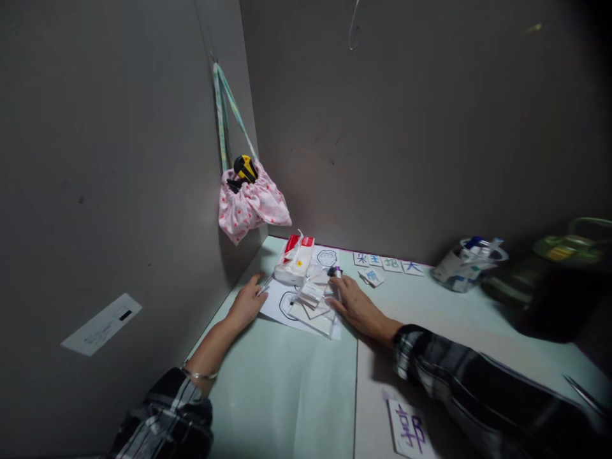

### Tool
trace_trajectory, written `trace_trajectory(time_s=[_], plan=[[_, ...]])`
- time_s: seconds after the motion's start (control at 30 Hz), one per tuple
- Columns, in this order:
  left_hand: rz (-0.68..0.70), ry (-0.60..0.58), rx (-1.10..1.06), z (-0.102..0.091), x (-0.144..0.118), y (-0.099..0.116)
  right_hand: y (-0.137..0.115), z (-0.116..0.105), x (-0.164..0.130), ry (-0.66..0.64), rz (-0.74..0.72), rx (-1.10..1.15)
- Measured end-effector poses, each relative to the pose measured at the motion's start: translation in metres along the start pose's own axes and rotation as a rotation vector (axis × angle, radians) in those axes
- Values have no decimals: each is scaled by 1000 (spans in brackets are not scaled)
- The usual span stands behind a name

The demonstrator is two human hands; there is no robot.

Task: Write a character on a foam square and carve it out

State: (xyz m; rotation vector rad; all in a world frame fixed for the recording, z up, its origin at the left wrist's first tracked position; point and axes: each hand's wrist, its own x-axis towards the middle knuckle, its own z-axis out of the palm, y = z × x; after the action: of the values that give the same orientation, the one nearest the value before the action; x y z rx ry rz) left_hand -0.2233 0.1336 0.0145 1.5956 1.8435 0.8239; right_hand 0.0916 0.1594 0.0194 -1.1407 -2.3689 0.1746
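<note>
My left hand [246, 299] rests at the table's left edge, fingers curled around a thin pale pen-like stick [264, 287]. My right hand [354, 301] is over the right side of the paper pile, with a purple-ended marker [337, 272] sticking up at its closed fingers. Just left of that hand lie clear plastic packets [313, 312] with white cards inside. Beneath them is a white sheet [272, 305] printed with black outlines. Behind the sheet stands a red and white tissue box [292, 271], a tissue poking from its top.
A pink dotted bag [253, 207] hangs on the left wall. Character cards [392, 263] line the back edge; another card [408, 430] lies near the front. At right are a pen tub [461, 271], a blurred green jug [521, 268] and a dark object [559, 303].
</note>
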Motion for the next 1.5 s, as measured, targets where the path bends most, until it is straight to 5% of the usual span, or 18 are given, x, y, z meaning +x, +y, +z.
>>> trace_trajectory(time_s=[0.27, 0.4, 0.63, 0.8, 1.0, 1.23, 1.5], plan=[[-45, 177, 275, -43, -2, 1, -47, 45, 65, -1, -34, -47], [-15, 191, 347, -52, -16, 8, -57, 47, 79, -13, -23, -95], [44, 203, 386, -53, -75, 9, 14, -5, 41, 3, 243, -260], [99, -30, 218, -22, -117, 25, 61, -27, 21, -35, 454, -341], [193, -225, 129, -4, -132, 38, 73, -24, 23, -59, 518, -345], [255, -228, 99, 6, -130, 22, 61, -17, 35, -55, 355, -261], [378, -223, 145, 18, -130, 10, -11, 23, 141, -1, 32, -188]])
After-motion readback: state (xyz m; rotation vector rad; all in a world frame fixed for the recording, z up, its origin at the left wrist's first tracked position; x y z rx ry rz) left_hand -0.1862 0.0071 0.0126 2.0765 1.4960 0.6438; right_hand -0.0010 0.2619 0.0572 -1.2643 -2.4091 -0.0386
